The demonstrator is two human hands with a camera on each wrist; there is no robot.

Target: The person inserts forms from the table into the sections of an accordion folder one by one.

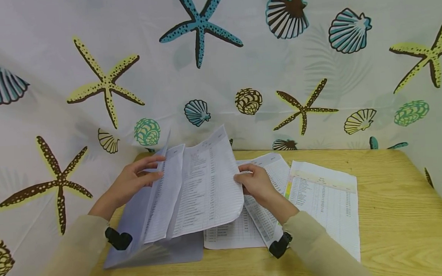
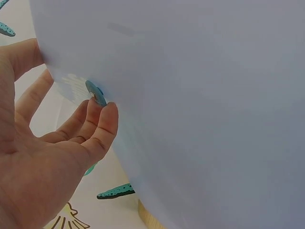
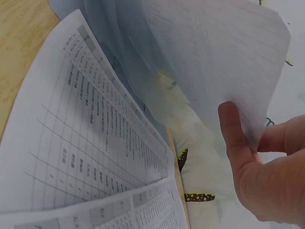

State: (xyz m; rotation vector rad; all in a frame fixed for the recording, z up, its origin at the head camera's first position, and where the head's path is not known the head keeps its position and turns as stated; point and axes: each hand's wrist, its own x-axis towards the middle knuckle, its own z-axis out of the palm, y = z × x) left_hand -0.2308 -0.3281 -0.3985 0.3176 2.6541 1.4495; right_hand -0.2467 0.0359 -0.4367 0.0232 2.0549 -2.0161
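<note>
- Head view: pale cloth (image 1: 247,65) printed with starfish and shells hangs behind the wooden table (image 1: 394,220).
- Bluish see-through folder (image 1: 182,250) at the table's left edge, its left cover raised and leaning.
- My left hand (image 1: 131,181) at that raised cover, thumb and a finger on the inner side; grip is narrow.
- My right hand (image 1: 259,184) pinches the right edge of a printed sheet (image 1: 210,184), thumb in front.
- Held sheet is lifted and tilted, spanning from the folder toward the table's middle; narrower-looking printed pages (image 1: 167,195) stand just left of it, next to the cover.
- Loose sheets (image 1: 323,203) overlap on the table right of the folder, below and beyond my right hand; the rightmost has a yellow-green strip on its left side.
- Beige sleeves (image 1: 316,237), dark wrist mounts (image 1: 281,245).
- Left wrist view: I have the cover's edge between my fingers, some on each side; outer fingertips touch a teal snap button (image 2: 95,93).
- Right wrist view: sheet's edge caught between my thumb and finger, gap just paper-thin; other printed pages and the table's wood show to the left.
</note>
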